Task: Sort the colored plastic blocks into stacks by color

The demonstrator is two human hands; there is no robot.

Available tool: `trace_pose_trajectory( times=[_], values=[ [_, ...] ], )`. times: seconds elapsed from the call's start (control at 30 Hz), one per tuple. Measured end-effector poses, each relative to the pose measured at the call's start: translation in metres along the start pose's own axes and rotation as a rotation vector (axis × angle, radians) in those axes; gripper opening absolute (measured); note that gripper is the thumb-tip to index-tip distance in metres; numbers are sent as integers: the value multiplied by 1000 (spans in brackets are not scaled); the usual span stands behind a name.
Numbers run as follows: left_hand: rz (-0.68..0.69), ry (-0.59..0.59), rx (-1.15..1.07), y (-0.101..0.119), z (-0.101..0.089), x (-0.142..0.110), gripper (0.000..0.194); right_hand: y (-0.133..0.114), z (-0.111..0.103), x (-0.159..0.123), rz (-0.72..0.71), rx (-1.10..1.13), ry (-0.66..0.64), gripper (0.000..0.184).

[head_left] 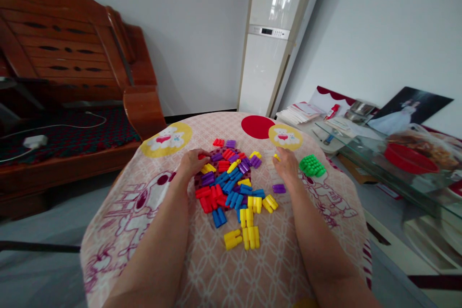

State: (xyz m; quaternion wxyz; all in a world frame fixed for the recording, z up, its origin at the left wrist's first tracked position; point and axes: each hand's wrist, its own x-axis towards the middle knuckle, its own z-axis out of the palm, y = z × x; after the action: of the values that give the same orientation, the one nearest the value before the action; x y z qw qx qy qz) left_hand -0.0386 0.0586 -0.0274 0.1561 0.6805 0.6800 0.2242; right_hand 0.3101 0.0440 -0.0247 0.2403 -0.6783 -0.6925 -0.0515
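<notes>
A pile of plastic building blocks in red, blue, yellow and purple lies on the round table between my hands. At the pile's left edge, my left hand (194, 162) has its fingers and thumb curled round a red building block (203, 157), mostly hidden. My right hand (286, 162), right of the pile, pinches a yellow building block (276, 157) that shows only in part. A purple block (279, 188) lies apart, close to my right wrist. Nearer me are several yellow blocks (250, 237) and a blue block (219, 217). Green blocks (312, 166) sit grouped beyond my right hand.
A patterned cloth (216, 274) covers the table. On the right stands a glass-topped stand (378, 163) with papers, a red basket (411, 158) and a photo (409, 108). A wooden bench (68, 43) is at left, and a tall white cabinet-like unit (262, 72) stands behind.
</notes>
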Motion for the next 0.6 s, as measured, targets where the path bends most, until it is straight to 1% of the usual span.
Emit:
trace_pose_trajectory(
  times=[0.03, 0.1, 0.13, 0.2, 0.3, 0.4, 0.5, 0.6],
  values=[
    [5, 3, 1, 0, 0, 0, 34, -4, -1, 0, -72, 14, 12, 44],
    [8, 3, 2, 0, 0, 0, 34, -15, 0, 1, -226, 39, -11, 48],
    [6, 3, 1, 0, 0, 0, 34, -20, 2, 0, -288, 42, -41, 50],
    [-4, 0, -2, 0, 1, -1, 35, -31, 8, -1, -363, 29, -121, 57],
    [-3, 3, -1, 0, 1, -1, 34, -42, 16, -2, -411, 10, -255, 66],
    [13, 13, 4, 0, 1, -1, 32, -43, 15, -2, -457, 74, -333, 68],
    [7, 15, -8, 0, 1, -1, 32, -41, 8, -3, -475, 182, -374, 62],
    [-14, 5, -14, 1, 1, -1, 33, -43, -2, -6, -447, 204, -411, 48]
  ],
)
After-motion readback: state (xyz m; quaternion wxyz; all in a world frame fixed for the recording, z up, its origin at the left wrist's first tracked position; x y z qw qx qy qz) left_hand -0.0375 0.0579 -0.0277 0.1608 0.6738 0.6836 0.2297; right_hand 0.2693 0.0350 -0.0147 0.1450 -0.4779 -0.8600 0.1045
